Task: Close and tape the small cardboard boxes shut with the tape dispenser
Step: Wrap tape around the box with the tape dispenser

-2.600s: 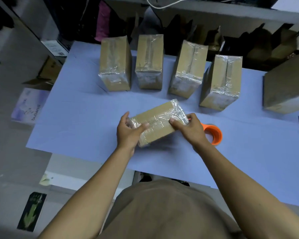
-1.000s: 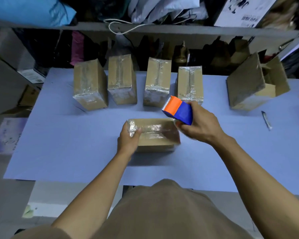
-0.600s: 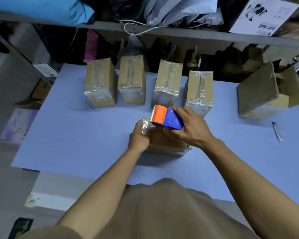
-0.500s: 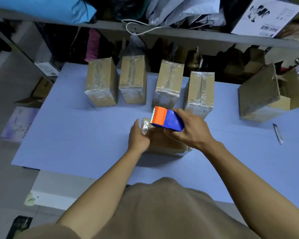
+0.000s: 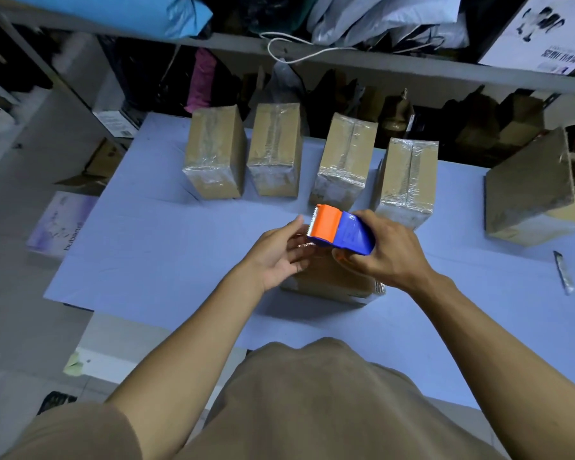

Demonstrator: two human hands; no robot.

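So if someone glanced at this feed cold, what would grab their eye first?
The bright orange-and-blue tape dispenser, gripped in the right hand at mid-table over the box being taped. The left hand reaches open toward its toothed orange end. Behind them, a row of four taped boxes stands along the far side of the blue table.

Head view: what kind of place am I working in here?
Probably a small packing or stockroom corner. Four tape-wrapped brown cardboard boxes stand in a row on the blue table sheet, the right hand grips an orange-and-blue tape dispenser, and a cluttered metal shelf holds bags behind.
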